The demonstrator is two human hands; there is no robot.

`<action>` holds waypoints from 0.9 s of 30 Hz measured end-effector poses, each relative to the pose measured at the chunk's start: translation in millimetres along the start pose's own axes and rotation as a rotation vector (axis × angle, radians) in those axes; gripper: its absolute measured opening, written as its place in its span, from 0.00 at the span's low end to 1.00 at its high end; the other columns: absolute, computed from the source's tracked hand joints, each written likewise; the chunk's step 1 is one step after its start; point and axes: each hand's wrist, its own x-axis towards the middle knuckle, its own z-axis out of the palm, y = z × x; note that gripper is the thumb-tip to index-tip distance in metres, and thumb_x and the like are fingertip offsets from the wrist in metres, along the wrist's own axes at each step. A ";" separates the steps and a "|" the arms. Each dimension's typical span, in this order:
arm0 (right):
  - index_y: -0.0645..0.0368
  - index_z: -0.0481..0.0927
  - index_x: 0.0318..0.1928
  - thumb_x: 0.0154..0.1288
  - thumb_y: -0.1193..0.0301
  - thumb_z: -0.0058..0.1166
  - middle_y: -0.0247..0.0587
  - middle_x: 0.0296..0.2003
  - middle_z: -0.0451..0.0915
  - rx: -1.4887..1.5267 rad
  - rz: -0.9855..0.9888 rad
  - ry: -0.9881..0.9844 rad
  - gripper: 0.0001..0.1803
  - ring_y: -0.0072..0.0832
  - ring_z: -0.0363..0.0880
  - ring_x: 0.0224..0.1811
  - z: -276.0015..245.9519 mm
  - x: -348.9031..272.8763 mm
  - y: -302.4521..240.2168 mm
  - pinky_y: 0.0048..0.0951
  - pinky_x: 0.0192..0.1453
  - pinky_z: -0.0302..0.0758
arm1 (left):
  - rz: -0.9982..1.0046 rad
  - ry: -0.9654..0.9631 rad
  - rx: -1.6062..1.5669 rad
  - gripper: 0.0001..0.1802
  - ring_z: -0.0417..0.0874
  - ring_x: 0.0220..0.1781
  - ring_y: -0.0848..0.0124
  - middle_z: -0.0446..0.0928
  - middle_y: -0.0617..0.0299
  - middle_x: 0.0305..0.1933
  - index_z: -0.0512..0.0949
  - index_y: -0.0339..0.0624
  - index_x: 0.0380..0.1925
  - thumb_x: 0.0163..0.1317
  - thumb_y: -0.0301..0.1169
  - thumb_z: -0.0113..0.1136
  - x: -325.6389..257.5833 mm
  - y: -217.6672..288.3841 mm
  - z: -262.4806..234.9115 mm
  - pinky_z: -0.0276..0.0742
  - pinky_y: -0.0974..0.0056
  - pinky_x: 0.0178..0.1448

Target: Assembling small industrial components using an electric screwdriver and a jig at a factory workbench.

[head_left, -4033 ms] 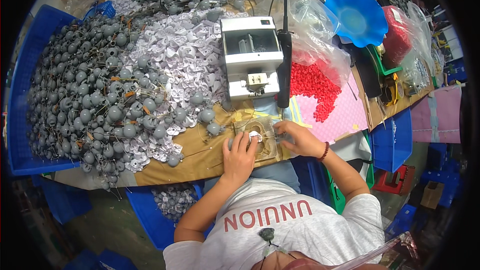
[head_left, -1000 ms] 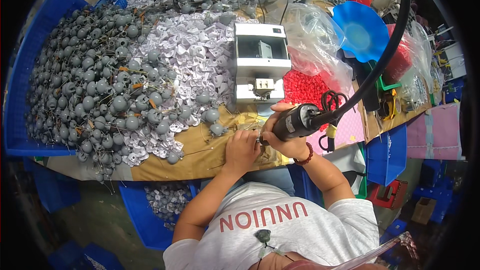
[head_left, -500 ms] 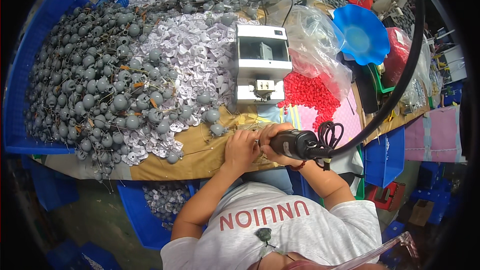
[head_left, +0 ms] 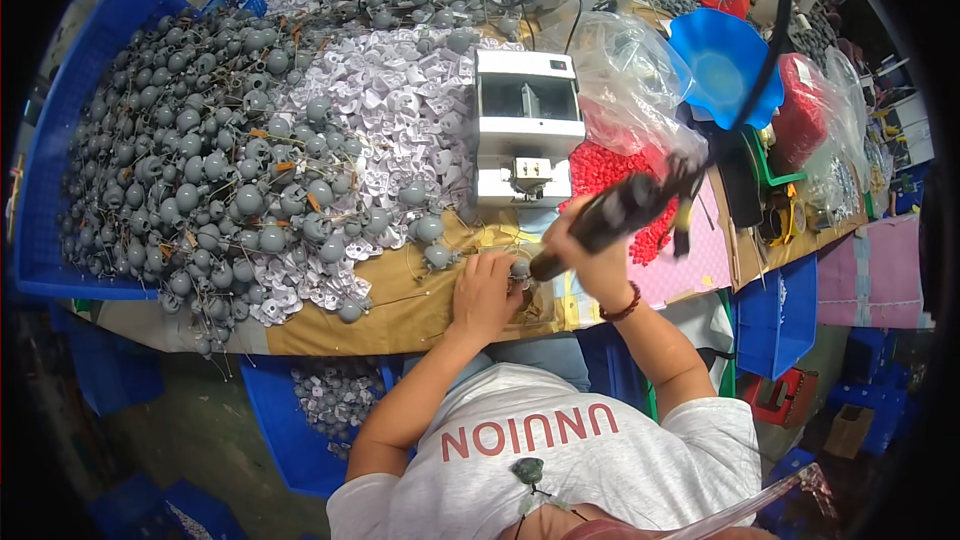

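Head view: a black power driver (head_left: 612,218) is gripped in the right hand (head_left: 590,258), fingers wrapped closed around the body. The tool is tilted, tip down-left, and its tip is set at a small grey ball part (head_left: 520,268) on the table edge (head_left: 420,305). The driver's black cable (head_left: 770,50) is run up and off the top right of frame.

The left hand (head_left: 487,292) is laid flat over the workpiece spot, fingers curled down onto the table just beside the grey part; whether the part is pinched cannot be told.

The grey part is located at the near table edge, between both hands, just below the white machine (head_left: 525,125).

A large heap of grey balls (head_left: 200,170) with wire stems is spread over the left of the table, bounded by a blue crate (head_left: 70,100). A pile of white plastic pieces (head_left: 390,110) is lying between that heap and the machine. Red pieces (head_left: 605,175) are piled right of the machine, partly hidden by the driver. A blue funnel-shaped bowl (head_left: 722,60) is seen behind them. A blue bin (head_left: 300,410) with white pieces is placed under the table.
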 end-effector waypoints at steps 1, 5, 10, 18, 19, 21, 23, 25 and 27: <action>0.62 0.75 0.50 0.64 0.80 0.65 0.32 0.36 0.82 0.025 0.010 0.113 0.16 0.20 0.81 0.38 -2.6 9.7 -4.2 0.26 0.43 0.78 | -0.006 0.014 0.002 0.24 0.77 0.58 0.54 0.77 0.56 0.54 0.78 0.43 0.51 0.52 0.30 0.72 -1.1 0.4 0.3 0.74 0.51 0.60; 0.63 0.74 0.61 0.68 0.76 0.66 0.32 0.41 0.81 0.095 0.040 0.399 0.23 0.20 0.80 0.40 -50.2 42.9 22.4 0.24 0.47 0.77 | -0.032 0.039 0.012 0.25 0.75 0.62 0.51 0.76 0.52 0.60 0.79 0.40 0.52 0.53 0.31 0.73 -1.8 5.5 4.0 0.72 0.49 0.66; 0.65 0.73 0.64 0.71 0.78 0.60 0.41 0.51 0.80 -0.130 -0.206 0.521 0.23 0.26 0.78 0.54 -38.6 20.3 37.4 0.26 0.54 0.77 | -0.045 0.076 0.047 0.25 0.73 0.66 0.50 0.76 0.52 0.61 0.78 0.40 0.52 0.53 0.30 0.73 -4.1 5.9 6.0 0.71 0.48 0.67; 0.66 0.86 0.49 0.72 0.71 0.63 0.45 0.39 0.87 -0.354 0.190 -0.136 0.11 0.30 0.86 0.38 -12.8 -32.3 73.8 0.30 0.43 0.80 | 0.126 0.085 -0.011 0.23 0.80 0.62 0.54 0.82 0.57 0.53 0.78 0.43 0.51 0.55 0.27 0.73 -12.4 -3.4 8.9 0.72 0.51 0.61; 0.66 0.87 0.48 0.72 0.71 0.63 0.46 0.38 0.87 -0.370 0.165 -0.130 0.11 0.32 0.87 0.38 -10.2 -31.7 77.3 0.30 0.43 0.80 | 0.120 0.083 -0.009 0.23 0.80 0.61 0.54 0.82 0.57 0.53 0.78 0.43 0.51 0.55 0.27 0.73 -12.3 -3.2 8.8 0.72 0.52 0.59; 0.66 0.87 0.46 0.72 0.70 0.63 0.49 0.35 0.87 -0.432 0.101 -0.087 0.11 0.36 0.87 0.37 -3.9 -30.4 85.2 0.32 0.41 0.80 | 0.105 0.090 -0.014 0.23 0.82 0.59 0.55 0.83 0.56 0.52 0.78 0.42 0.50 0.54 0.27 0.74 -11.5 -2.6 9.4 0.73 0.52 0.56; 0.65 0.87 0.44 0.72 0.69 0.62 0.52 0.34 0.87 -0.497 0.060 -0.020 0.10 0.41 0.87 0.35 3.0 -29.0 90.1 0.35 0.39 0.80 | 0.096 0.094 -0.025 0.23 0.83 0.57 0.55 0.83 0.55 0.52 0.79 0.42 0.49 0.52 0.27 0.74 -10.5 -3.0 9.5 0.74 0.53 0.55; 0.64 0.86 0.42 0.73 0.69 0.61 0.53 0.31 0.86 -0.524 0.061 0.028 0.09 0.46 0.86 0.33 8.9 -26.7 91.9 0.39 0.37 0.79 | 0.095 0.090 -0.030 0.22 0.83 0.56 0.55 0.83 0.54 0.52 0.79 0.42 0.49 0.52 0.27 0.74 -9.5 -3.2 9.0 0.74 0.53 0.54; 0.63 0.84 0.40 0.74 0.69 0.60 0.53 0.29 0.85 -0.523 0.076 0.066 0.09 0.50 0.85 0.32 14.8 -21.9 91.5 0.42 0.35 0.78 | 0.097 0.089 -0.025 0.22 0.83 0.56 0.55 0.83 0.54 0.52 0.79 0.42 0.49 0.52 0.27 0.74 -10.1 -1.8 7.8 0.74 0.54 0.54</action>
